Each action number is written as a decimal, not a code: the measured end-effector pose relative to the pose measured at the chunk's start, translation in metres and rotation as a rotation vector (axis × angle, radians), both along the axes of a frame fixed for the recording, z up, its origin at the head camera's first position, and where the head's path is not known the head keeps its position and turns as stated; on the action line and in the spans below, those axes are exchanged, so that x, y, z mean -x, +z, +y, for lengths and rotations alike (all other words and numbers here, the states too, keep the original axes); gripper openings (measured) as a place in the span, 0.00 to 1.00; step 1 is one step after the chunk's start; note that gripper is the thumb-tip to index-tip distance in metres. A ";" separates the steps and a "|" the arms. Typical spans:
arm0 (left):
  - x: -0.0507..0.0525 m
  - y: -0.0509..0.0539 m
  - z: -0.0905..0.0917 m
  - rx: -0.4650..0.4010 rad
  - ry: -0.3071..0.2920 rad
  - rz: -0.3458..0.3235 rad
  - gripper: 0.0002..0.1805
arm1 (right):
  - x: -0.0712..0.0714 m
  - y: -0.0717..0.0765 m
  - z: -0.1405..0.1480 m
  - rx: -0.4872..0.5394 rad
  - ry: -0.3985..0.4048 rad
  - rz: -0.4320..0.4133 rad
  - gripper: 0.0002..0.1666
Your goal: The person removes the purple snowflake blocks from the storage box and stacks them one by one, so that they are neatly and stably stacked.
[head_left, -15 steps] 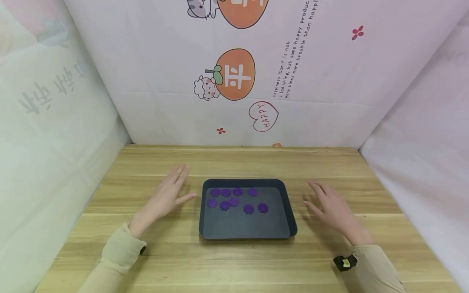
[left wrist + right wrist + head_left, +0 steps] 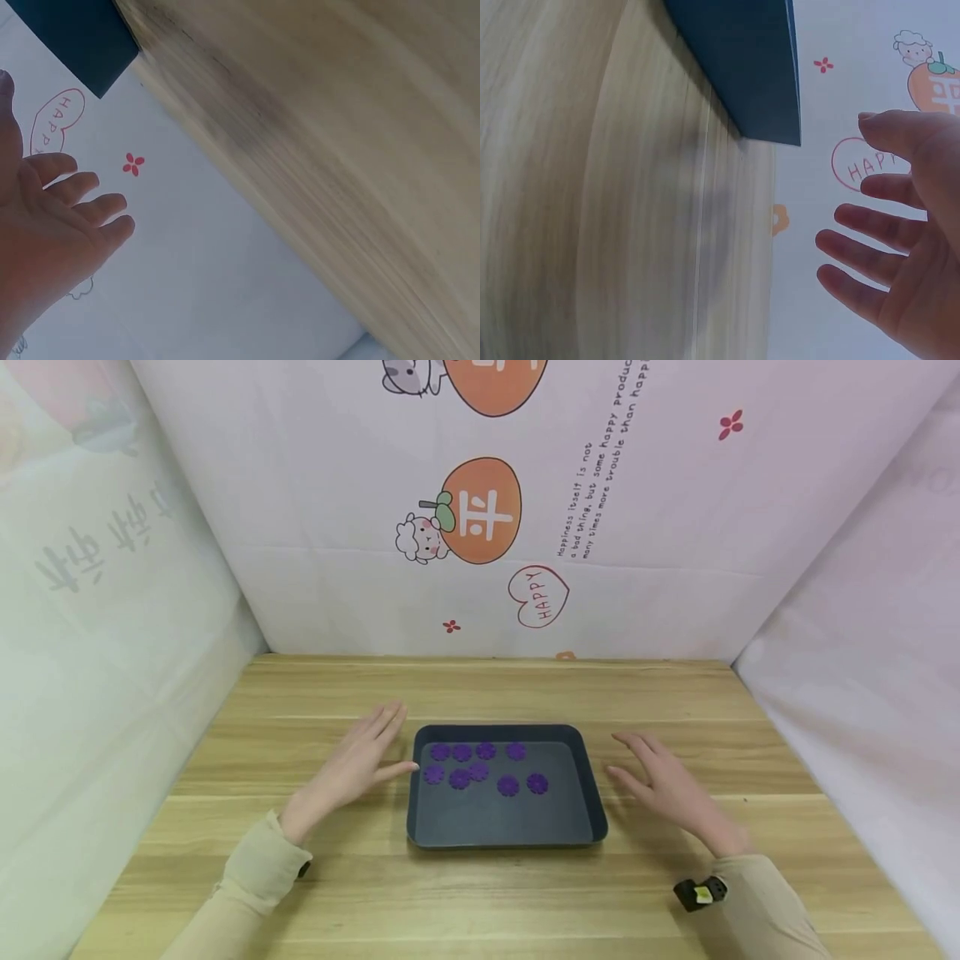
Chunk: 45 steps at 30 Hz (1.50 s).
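Note:
A dark grey rectangular tray (image 2: 502, 822) lies on the wooden table, with several purple flower-shaped discs (image 2: 507, 786) in its back and left part; two of them touch or overlap. Just left of the tray is my left hand (image 2: 348, 768), fingers extended, its thumb tip at the tray's left rim; whether it touches cannot be told. My right hand (image 2: 671, 789) hovers off the right rim, thumb and fingers spread apart and holding nothing. Both wrist views show the tray's outer wall (image 2: 82, 45) (image 2: 742, 67) beside the relaxed fingers of the left hand (image 2: 60, 217) and right hand (image 2: 907, 232).
The wooden table (image 2: 495, 910) reaches back to a white printed cloth (image 2: 645, 610) hanging behind it. More white cloth stands at the left and right sides. A black device (image 2: 701, 893) is strapped at the right wrist.
Both hands have moved inward, the left one rightward and the right one leftward, closer to the tray's sides. The tray and discs keep their places on the table.

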State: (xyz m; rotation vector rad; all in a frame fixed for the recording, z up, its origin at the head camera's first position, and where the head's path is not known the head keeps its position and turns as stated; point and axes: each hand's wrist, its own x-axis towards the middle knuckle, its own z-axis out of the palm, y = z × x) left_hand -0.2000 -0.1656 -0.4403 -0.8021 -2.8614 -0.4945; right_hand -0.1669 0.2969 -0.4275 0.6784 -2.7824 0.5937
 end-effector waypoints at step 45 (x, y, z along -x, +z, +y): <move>0.001 -0.015 0.023 0.075 -0.114 -0.010 0.50 | 0.010 0.013 -0.058 0.121 0.231 -0.349 0.20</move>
